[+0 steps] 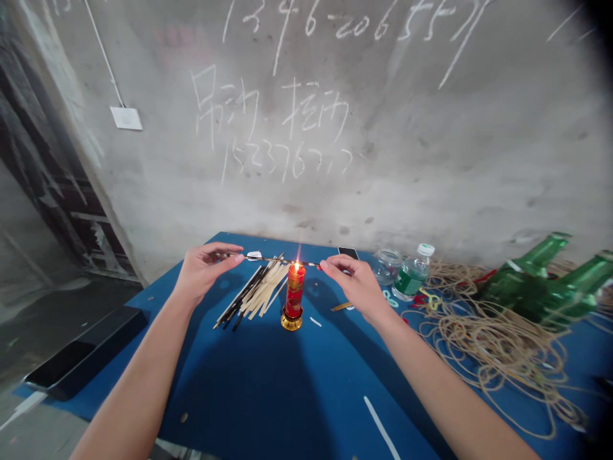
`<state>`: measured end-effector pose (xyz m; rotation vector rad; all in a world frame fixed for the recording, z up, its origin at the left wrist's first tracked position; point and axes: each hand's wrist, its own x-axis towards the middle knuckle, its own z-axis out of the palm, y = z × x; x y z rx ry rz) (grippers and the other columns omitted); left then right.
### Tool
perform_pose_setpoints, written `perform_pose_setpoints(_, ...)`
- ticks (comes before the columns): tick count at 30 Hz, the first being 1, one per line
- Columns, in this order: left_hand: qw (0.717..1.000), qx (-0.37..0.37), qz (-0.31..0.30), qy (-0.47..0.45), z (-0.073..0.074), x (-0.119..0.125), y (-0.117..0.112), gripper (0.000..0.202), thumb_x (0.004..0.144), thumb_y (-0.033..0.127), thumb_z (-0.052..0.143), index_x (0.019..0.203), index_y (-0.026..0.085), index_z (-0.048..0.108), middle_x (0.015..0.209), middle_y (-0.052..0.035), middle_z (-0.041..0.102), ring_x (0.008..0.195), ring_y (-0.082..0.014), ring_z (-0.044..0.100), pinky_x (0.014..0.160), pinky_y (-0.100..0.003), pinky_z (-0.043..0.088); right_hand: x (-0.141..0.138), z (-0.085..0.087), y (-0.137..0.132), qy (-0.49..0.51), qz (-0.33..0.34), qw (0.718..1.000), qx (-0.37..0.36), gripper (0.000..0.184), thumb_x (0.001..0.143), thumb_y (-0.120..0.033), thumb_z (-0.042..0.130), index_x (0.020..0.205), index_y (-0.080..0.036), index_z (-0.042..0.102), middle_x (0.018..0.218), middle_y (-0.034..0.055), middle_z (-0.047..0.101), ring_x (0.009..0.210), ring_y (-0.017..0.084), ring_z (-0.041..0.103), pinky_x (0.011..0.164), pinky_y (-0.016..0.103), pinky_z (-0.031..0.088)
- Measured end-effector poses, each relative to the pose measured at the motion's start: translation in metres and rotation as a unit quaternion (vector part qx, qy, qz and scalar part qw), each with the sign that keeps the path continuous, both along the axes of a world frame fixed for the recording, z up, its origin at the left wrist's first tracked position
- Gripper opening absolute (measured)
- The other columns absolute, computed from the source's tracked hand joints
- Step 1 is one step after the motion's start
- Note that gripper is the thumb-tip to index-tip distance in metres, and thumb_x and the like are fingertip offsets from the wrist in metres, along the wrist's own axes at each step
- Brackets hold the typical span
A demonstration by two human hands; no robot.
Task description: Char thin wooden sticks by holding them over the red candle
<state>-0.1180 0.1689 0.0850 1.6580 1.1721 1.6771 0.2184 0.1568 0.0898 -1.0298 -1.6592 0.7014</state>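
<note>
On the blue table [268, 383], a lit red candle [294, 291] stands just right of a loose pile of pale and dark strips [253, 292], with tangled cord [498, 345] spread to the right. Over the flame a thin stick [280, 260] is held level, the left hand [204, 268] pinching one end between thumb and fingertips and the right hand [354, 281] pinching the other; whether it touches the flame is unclear. Beyond: glass jar [387, 265], water bottle [412, 271], green bottles [541, 281], chalk-marked wall [431, 160].
</note>
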Motion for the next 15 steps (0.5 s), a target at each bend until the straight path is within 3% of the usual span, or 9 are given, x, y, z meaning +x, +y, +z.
perform_pose_setpoints(9, 1.000, 0.008, -0.002, 0.008, 0.000, -0.008, 0.002, 0.035, 0.066, 0.039, 0.092, 0.096, 0.022, 0.083, 0.089, -0.0084, 0.079, 0.077, -0.0205, 0.070, 0.070, -0.032, 0.056, -0.005, -0.003, 0.000, -0.008, -0.004, 1.000, 0.016, 0.033, 0.088, -0.055, 0.070, 0.085, -0.023, 0.079, 0.101, 0.0072, 0.072, 0.082, 0.021, 0.061, 0.073, 0.034, 0.047)
perform_pose_setpoints(15, 1.000, 0.013, -0.002, -0.005, 0.003, -0.015, 0.000, 0.038, 0.064, 0.037, 0.092, 0.098, 0.024, 0.082, 0.090, -0.0081, 0.079, 0.081, -0.0222, 0.072, 0.073, -0.033, 0.059, -0.012, -0.003, -0.003, 0.004, -0.020, 0.999, 0.046, 0.029, 0.085, -0.054, 0.073, 0.090, -0.026, 0.082, 0.103, 0.0071, 0.069, 0.070, 0.017, 0.051, 0.067, 0.033, 0.046)
